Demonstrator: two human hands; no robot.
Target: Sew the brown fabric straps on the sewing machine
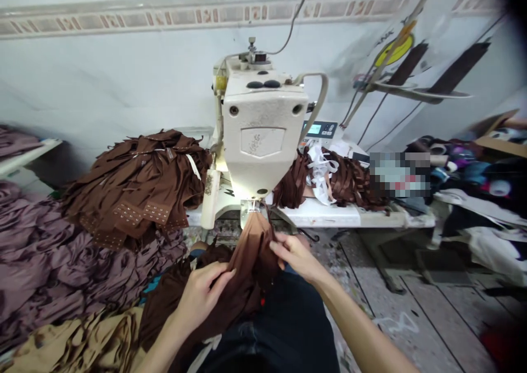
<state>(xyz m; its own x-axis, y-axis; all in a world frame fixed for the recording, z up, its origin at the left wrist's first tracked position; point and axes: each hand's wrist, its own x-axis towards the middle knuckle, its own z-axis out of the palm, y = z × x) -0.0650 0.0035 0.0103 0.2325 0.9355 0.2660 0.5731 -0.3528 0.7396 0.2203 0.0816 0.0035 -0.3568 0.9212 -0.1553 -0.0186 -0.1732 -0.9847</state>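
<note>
A cream sewing machine (259,126) stands in front of me, its lit needle area at the bottom of the head. From there a brown stretchy cloth (253,252) runs down towards my lap, drawn into folds. My left hand (206,293) pinches the cloth's left edge between thumb and fingers. On the other side my right hand (294,255) grips the right edge, nearer the machine. The cloth's top end sits under the presser foot (250,208); the needle itself is too small to make out.
Brown garment pieces with hook-and-eye rows (142,208) are heaped left of the machine. Mauve cloth (33,269) and tan cloth (82,340) lie further left. Brown strips (354,181) and white tape (321,173) rest on the table at right. Thread cones (457,71) stand above.
</note>
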